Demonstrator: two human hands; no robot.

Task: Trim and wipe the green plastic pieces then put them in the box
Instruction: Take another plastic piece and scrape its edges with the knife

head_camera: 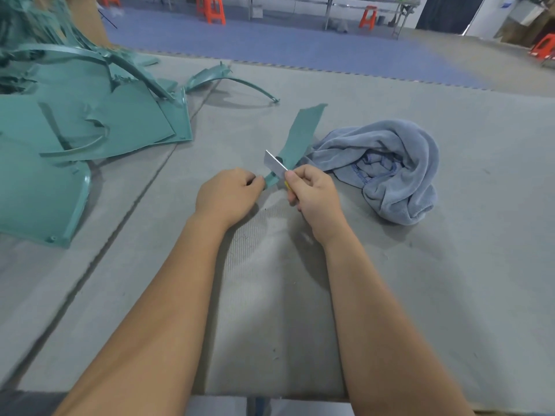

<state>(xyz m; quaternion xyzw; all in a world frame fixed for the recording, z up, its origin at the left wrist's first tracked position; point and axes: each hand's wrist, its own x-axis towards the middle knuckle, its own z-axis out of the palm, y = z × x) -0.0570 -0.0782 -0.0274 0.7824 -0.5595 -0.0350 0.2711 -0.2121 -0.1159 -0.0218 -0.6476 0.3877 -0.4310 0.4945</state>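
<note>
Both hands busy | left hand (228, 195) pinches green strip (295, 139) | right hand (313, 192) grips blade (274, 167)

Narrow green plastic strip (300, 136) held up, angled above the mat.

A: Is any text, label, brand or number to be read here?

B: None can be read. No print is seen on anything in the foreground.

A: And at the upper right of the frame?

B: A white board (509, 3) with blue marks is seen there, but it is too blurred and small for anything to be made out.
</note>
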